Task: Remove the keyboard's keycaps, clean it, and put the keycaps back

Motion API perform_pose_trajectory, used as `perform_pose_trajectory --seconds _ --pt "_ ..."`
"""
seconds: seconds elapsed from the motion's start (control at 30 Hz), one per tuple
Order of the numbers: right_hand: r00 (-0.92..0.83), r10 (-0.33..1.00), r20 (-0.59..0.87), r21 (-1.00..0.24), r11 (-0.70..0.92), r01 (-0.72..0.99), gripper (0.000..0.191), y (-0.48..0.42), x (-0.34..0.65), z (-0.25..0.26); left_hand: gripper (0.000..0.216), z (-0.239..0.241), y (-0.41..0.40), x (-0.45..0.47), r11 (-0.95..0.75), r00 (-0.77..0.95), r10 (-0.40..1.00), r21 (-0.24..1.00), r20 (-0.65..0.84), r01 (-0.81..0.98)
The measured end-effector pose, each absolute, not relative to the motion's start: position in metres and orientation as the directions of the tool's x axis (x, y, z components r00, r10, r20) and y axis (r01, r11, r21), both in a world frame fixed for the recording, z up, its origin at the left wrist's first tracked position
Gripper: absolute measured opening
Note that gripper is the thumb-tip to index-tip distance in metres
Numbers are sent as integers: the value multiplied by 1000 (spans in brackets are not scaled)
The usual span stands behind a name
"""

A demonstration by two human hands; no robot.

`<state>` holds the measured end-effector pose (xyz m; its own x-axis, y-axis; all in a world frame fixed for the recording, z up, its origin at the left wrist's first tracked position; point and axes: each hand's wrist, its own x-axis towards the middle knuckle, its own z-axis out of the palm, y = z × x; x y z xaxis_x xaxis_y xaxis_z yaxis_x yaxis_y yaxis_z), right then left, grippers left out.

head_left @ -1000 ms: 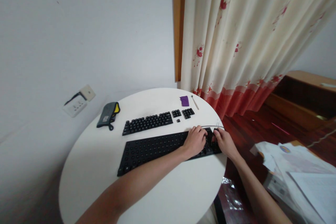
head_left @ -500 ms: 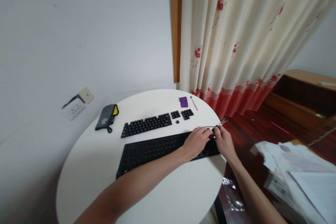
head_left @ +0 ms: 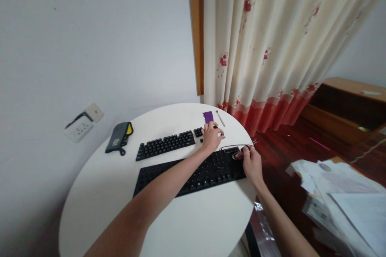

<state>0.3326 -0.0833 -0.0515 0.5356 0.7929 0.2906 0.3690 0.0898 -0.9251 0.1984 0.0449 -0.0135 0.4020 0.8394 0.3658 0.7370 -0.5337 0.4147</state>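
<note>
A black keyboard base (head_left: 187, 174) without keycaps lies across the near half of the round white table (head_left: 120, 192). Behind it sit rows of loose black keycaps (head_left: 164, 144) laid out in keyboard order. My left hand (head_left: 212, 137) reaches over the small keycap cluster at the right end of those rows, fingers curled down onto it. My right hand (head_left: 251, 162) rests at the base's right end, closed on a thin wire keycap puller (head_left: 238, 147) that lies along the base's top edge.
A grey and yellow pouch (head_left: 119, 138) lies at the table's left back. A purple cloth (head_left: 208, 117) and a thin stick (head_left: 220, 118) lie at the back right. A curtain (head_left: 271, 48) hangs behind. Papers (head_left: 340, 192) are piled on the dark floor at right.
My left hand has left the keyboard base and moved back to the small keycap cluster. My right hand stays at the base's right end with the wire tool.
</note>
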Motion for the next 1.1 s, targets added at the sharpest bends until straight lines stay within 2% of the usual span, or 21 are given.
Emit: perform_pose_trajectory --seconds 0.13,0.37,0.67,1.1 --pt "527 800 287 -918 73 390 38 -86 328 -49 12 -29 68 201 -502 388 857 378 338 778" --pt "521 807 277 -932 94 349 37 -89 330 -51 17 -43 74 201 -447 321 881 390 347 805" --pt "590 738 328 -931 146 335 39 -100 343 -34 34 -42 73 201 -389 280 905 354 321 851" --pt "638 709 302 -951 177 254 32 -114 355 -28 40 -36 69 203 -357 247 911 332 331 873"
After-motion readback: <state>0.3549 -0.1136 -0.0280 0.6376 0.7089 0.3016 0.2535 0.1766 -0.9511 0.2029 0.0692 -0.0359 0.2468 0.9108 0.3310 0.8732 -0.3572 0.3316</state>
